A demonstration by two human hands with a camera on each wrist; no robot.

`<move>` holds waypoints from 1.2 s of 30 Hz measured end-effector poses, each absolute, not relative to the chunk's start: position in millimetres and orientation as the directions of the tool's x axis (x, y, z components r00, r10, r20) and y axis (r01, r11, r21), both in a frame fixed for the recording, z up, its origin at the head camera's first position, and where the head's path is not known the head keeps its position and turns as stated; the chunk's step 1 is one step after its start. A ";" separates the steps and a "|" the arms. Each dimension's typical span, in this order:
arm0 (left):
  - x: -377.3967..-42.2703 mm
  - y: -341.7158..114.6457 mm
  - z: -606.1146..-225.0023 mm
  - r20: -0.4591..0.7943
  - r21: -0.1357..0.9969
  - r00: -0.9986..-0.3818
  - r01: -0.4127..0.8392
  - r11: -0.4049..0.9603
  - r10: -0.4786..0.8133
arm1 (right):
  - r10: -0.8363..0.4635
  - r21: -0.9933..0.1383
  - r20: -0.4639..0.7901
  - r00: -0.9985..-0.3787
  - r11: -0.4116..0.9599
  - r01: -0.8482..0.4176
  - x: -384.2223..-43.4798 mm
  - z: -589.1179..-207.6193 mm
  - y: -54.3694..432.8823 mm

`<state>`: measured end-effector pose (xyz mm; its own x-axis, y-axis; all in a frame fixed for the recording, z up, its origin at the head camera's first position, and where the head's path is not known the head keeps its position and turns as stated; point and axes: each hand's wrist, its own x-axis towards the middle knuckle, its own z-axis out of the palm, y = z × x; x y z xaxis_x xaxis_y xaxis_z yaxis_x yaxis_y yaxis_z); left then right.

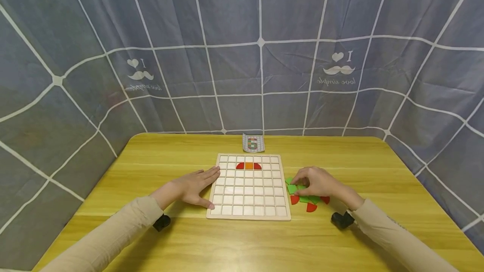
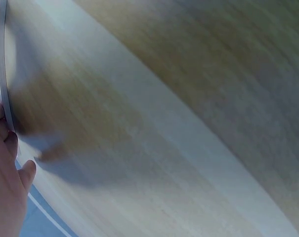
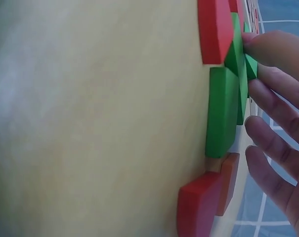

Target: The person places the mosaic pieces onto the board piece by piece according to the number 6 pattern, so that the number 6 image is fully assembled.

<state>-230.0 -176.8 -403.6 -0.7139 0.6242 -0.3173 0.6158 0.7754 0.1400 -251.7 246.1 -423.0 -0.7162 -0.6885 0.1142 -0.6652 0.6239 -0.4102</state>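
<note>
A pale wooden grid board (image 1: 248,217) lies on the table. In its second row from the back sit an orange square tile (image 1: 248,166) and, on either side, a red quarter-round tile (image 1: 240,166) and another red tile (image 1: 257,166). My left hand (image 1: 194,186) rests with spread fingers on the board's left edge, thumb at the near corner. To the right of the board, my right hand (image 1: 316,181) reaches over a loose pile of green and red tiles. Its thumb and fingertips pinch a green tile (image 3: 251,66) at the pile.
Behind the board stands a small printed pattern card (image 1: 253,143). Loose red tiles, including a quarter-round one (image 1: 311,207), lie at the pile's near side. A grey curtain (image 1: 234,70) with white lines surrounds the wooden table (image 1: 242,247).
</note>
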 end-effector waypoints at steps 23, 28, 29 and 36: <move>-228.1 -177.3 -403.4 -0.325 0.126 -0.711 0.621 0.774 0.623 | -0.586 -0.426 0.205 -0.784 0.667 -0.610 -252.3 -414.7 224.7; -228.7 -178.4 -404.9 -0.334 0.105 -0.709 0.627 0.772 0.621 | -0.551 -0.451 0.194 -0.812 0.685 -0.572 -253.8 -409.9 213.5; -228.9 -178.5 -405.2 -0.334 0.101 -0.708 0.629 0.771 0.622 | -0.546 -0.455 0.190 -0.816 0.687 -0.566 -254.0 -409.3 211.5; -229.9 -178.2 -404.9 -0.335 0.104 -0.702 0.635 0.766 0.628 | -0.525 -0.475 0.162 -0.836 0.701 -0.532 -256.6 -405.2 196.9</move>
<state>-229.9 -178.2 -404.9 -0.7023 0.6280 -0.3351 0.6348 0.7656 0.1044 -256.6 196.9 -405.2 -0.8357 -0.5249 0.1617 -0.5320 0.7007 -0.4754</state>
